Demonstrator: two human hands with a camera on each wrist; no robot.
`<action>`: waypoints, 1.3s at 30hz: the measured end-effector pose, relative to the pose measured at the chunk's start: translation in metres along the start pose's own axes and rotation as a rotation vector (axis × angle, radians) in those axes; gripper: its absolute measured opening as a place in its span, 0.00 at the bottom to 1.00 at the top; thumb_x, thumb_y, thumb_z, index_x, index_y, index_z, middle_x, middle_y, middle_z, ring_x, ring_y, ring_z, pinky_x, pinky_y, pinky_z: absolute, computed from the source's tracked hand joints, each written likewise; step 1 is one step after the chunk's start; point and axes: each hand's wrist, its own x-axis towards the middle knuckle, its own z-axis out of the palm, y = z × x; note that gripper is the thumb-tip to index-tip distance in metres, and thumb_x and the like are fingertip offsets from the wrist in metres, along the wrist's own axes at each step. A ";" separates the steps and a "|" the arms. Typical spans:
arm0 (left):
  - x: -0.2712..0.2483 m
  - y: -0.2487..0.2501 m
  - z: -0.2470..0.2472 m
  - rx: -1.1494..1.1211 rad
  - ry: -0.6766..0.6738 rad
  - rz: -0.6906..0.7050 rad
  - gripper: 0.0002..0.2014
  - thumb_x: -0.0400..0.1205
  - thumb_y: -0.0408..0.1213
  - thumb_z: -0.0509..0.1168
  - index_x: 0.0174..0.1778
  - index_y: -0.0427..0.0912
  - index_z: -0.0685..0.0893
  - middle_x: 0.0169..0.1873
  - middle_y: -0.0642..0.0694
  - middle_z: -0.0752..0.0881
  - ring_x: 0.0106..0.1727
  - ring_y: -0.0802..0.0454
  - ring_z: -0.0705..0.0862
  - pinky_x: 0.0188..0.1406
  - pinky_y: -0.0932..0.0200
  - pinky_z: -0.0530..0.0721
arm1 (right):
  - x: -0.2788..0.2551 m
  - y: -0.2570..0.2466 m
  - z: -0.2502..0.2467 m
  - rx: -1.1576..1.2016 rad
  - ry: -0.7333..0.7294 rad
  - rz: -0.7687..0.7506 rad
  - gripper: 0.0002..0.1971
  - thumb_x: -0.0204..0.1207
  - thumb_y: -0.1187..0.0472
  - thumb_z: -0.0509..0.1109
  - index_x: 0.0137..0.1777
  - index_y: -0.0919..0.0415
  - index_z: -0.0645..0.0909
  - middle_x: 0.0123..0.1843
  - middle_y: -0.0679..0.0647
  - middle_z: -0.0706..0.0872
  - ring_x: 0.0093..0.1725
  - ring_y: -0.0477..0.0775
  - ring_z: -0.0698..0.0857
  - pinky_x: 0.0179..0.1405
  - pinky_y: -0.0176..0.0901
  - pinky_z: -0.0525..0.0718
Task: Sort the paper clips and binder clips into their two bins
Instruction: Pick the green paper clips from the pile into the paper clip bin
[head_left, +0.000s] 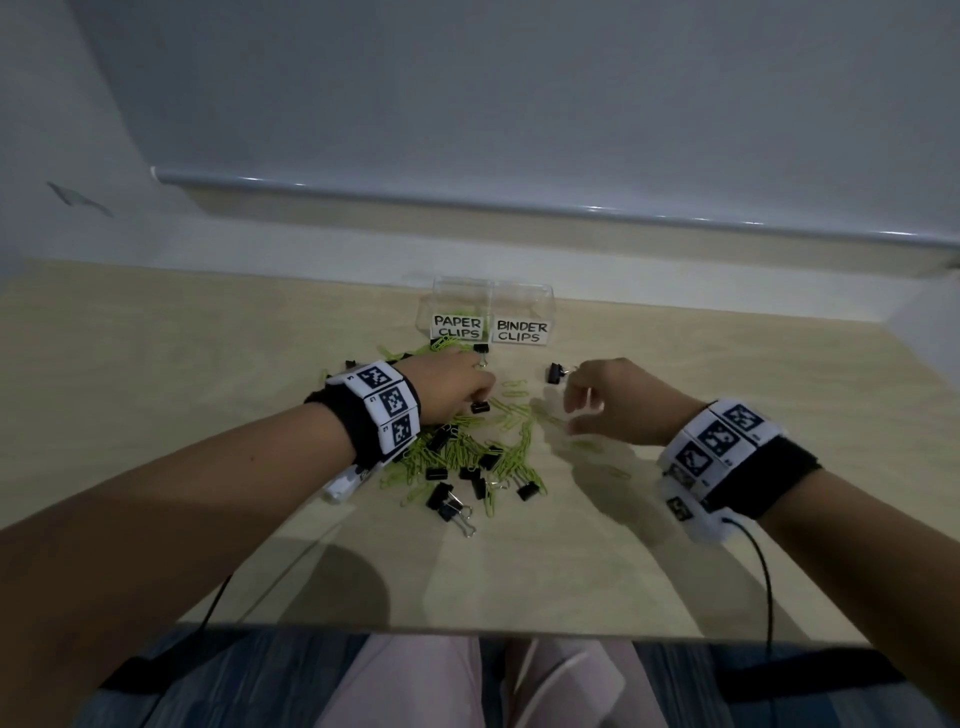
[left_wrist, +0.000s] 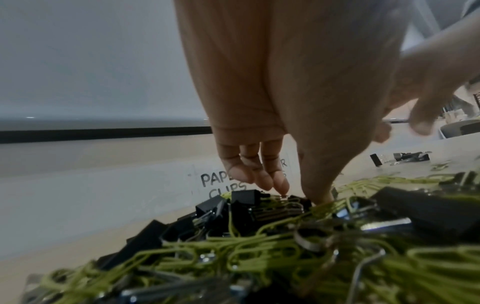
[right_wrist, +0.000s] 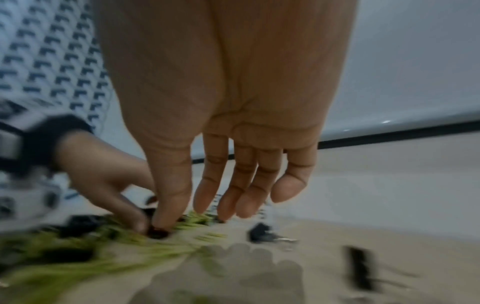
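A pile of green paper clips (head_left: 511, 454) mixed with black binder clips (head_left: 439, 494) lies on the table in front of two clear bins. The bins are labelled PAPER CLIPS (head_left: 458, 326) and BINDER CLIPS (head_left: 522, 331). My left hand (head_left: 480, 397) reaches down into the far side of the pile. In the left wrist view my left hand (left_wrist: 301, 195) pinches a black binder clip (left_wrist: 280, 207) between thumb and fingertips. My right hand (head_left: 576, 410) hovers right of the pile with fingers hanging loosely, and in the blurred right wrist view my right hand (right_wrist: 187, 214) holds nothing.
A lone binder clip (head_left: 555, 373) lies just beyond my right hand, and another (right_wrist: 359, 269) lies further right. A wall with a ledge (head_left: 519, 208) stands behind the bins. Cables (head_left: 763, 571) run from both wristbands over the table's front edge.
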 end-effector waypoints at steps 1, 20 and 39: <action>0.002 0.001 0.000 0.007 0.008 0.002 0.07 0.82 0.37 0.64 0.55 0.46 0.78 0.54 0.46 0.76 0.56 0.47 0.73 0.50 0.51 0.78 | -0.005 -0.015 0.003 0.030 -0.039 -0.033 0.08 0.71 0.54 0.77 0.43 0.57 0.84 0.41 0.46 0.84 0.40 0.46 0.81 0.41 0.36 0.77; 0.007 0.006 0.008 -0.186 0.095 -0.043 0.15 0.81 0.47 0.66 0.56 0.39 0.79 0.50 0.49 0.76 0.49 0.54 0.72 0.51 0.58 0.75 | -0.020 -0.027 0.023 0.122 -0.106 -0.048 0.05 0.70 0.68 0.71 0.42 0.60 0.87 0.30 0.40 0.80 0.31 0.38 0.78 0.32 0.25 0.72; -0.038 0.017 -0.017 -0.342 0.022 0.001 0.16 0.78 0.45 0.71 0.60 0.47 0.81 0.55 0.53 0.80 0.54 0.56 0.80 0.54 0.60 0.81 | -0.004 -0.015 0.006 0.098 0.021 0.005 0.05 0.74 0.64 0.71 0.47 0.58 0.86 0.46 0.50 0.87 0.44 0.47 0.83 0.44 0.35 0.81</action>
